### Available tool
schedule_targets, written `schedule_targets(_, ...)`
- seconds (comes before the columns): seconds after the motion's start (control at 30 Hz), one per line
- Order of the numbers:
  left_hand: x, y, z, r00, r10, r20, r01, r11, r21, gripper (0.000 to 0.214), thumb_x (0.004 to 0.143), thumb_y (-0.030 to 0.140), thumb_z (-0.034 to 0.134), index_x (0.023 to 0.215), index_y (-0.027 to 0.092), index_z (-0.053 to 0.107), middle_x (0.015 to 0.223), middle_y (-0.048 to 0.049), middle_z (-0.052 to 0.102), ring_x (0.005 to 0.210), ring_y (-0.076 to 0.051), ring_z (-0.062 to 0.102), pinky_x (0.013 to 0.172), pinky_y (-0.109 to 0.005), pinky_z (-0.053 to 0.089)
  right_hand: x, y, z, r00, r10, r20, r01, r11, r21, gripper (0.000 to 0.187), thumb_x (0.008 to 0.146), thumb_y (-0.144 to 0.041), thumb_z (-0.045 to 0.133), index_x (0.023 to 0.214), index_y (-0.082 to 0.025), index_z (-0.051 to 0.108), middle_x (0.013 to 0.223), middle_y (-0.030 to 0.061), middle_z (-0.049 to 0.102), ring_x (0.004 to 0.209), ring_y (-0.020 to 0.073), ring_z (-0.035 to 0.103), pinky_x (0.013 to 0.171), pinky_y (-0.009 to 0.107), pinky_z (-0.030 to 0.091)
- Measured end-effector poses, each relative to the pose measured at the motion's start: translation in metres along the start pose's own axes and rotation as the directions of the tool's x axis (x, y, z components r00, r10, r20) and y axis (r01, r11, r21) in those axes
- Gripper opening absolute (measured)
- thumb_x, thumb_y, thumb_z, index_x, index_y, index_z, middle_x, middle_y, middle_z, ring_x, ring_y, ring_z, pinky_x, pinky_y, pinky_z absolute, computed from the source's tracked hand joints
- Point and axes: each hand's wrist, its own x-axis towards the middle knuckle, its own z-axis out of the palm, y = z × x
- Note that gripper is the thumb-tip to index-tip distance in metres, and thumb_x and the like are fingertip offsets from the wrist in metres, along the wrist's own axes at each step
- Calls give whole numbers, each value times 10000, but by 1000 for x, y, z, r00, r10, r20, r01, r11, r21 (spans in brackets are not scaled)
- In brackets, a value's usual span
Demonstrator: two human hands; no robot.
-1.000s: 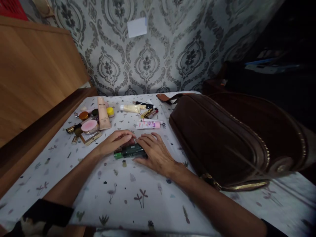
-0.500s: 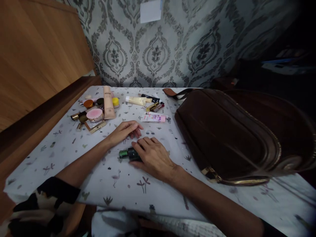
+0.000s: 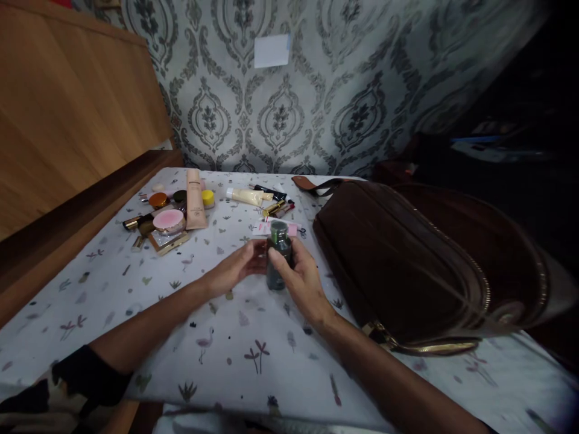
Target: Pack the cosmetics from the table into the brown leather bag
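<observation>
A small dark green bottle point(image 3: 277, 278) with a lighter green cap stands upright at the middle of the cloth-covered table. My right hand point(image 3: 305, 277) is wrapped round it from the right, the thumb across its front. From the left, my left hand point(image 3: 237, 265) reaches in with its fingers stretched out and the tips at the bottle's side; whether they press on it is hard to see. Just behind the bottle lies a pink and white tube point(image 3: 262, 227), partly hidden by the cap.
Back left is a cluster of cosmetics: a beige tube point(image 3: 196, 202), a pink round compact point(image 3: 169, 221), a yellow-lidded jar point(image 3: 207, 199) and brushes. A cream tube point(image 3: 246, 196) and gold lipstick point(image 3: 273, 208) lie behind the hands. A large brown bag point(image 3: 398, 259) fills the right side.
The bottle was lying on its side under my right hand; now it is upright and a little farther right and back. My left hand has stretched its fingers toward it. The view has tilted slightly.
</observation>
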Motion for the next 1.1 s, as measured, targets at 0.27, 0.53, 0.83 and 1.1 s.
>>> schedule_targets(0.27,-8,-6,6,998,13,58,-32,940,341,707,825,363,778,1426,293,413,1266,-97,604,1216,-258,571,1056,-426,431,16,14,-5,968,240,-79,-159,822,547,402,803,-459,737,1077,-285,499,1008,3,681,964,203,676,800,357,560)
schedule_targets(0.53,-11,0,6,994,69,-80,-32,920,390,591,858,479,697,1370,252,509,1137,-70,568,1091,-247,564,911,-355,512,29,21,-25,951,293,-100,-192,812,551,418,826,-648,640,894,-248,539,930,47,682,1004,256,663,806,392,565)
schedule_targets(0.83,-4,12,-9,856,286,-430,-53,876,479,403,952,602,473,1027,218,566,938,-26,528,773,-167,537,593,-265,530,18,28,-10,941,324,-101,-303,936,180,450,820,-673,611,777,-233,526,685,-35,518,594,143,504,508,249,378)
schedule_targets(1.1,-14,28,-10,835,534,-134,-134,434,891,381,1025,469,357,896,197,590,762,1,575,676,-143,528,678,-272,445,6,17,-9,995,95,5,-88,937,-337,461,995,-538,322,707,-221,493,592,-22,499,581,160,510,587,280,367)
